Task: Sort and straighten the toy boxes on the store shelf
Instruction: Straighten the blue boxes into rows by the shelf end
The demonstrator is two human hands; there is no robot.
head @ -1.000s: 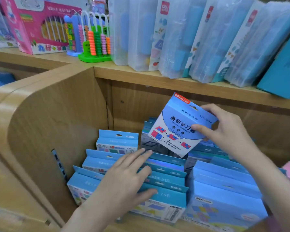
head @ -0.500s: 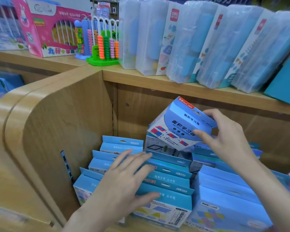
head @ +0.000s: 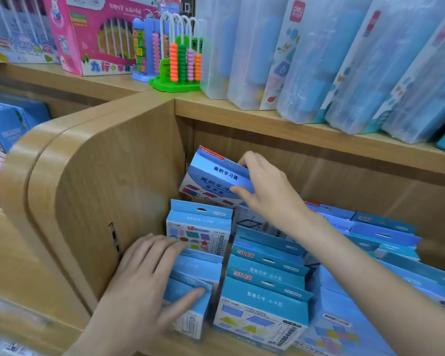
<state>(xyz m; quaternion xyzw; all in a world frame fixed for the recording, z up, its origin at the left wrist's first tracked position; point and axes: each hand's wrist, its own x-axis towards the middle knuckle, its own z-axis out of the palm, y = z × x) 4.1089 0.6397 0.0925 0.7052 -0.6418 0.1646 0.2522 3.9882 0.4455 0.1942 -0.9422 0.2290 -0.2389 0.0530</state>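
My right hand (head: 263, 187) grips a tilted blue and white toy box (head: 213, 177) with Chinese lettering, held at the back left corner of the lower shelf, above the rows. My left hand (head: 149, 283) holds the two front boxes (head: 190, 286) of the leftmost row, fingers over their tops and thumb on the front face. Behind them an upright box with coloured shapes (head: 199, 231) stands alone. A middle row of blue boxes (head: 265, 286) leans forward beside it. More blue boxes (head: 385, 235) fill the right side, partly hidden by my right arm.
A wooden side panel (head: 100, 191) closes the lower shelf on the left. The upper shelf (head: 254, 116) carries clear plastic cases (head: 306, 57), a green abacus (head: 181, 60) and a pink abacus box (head: 98, 34). Other boxes (head: 8, 122) sit beyond the panel.
My right hand carried the tilted box leftward and back toward the shelf's rear left corner. My left hand shifted from the middle row onto the leftmost row's front boxes.
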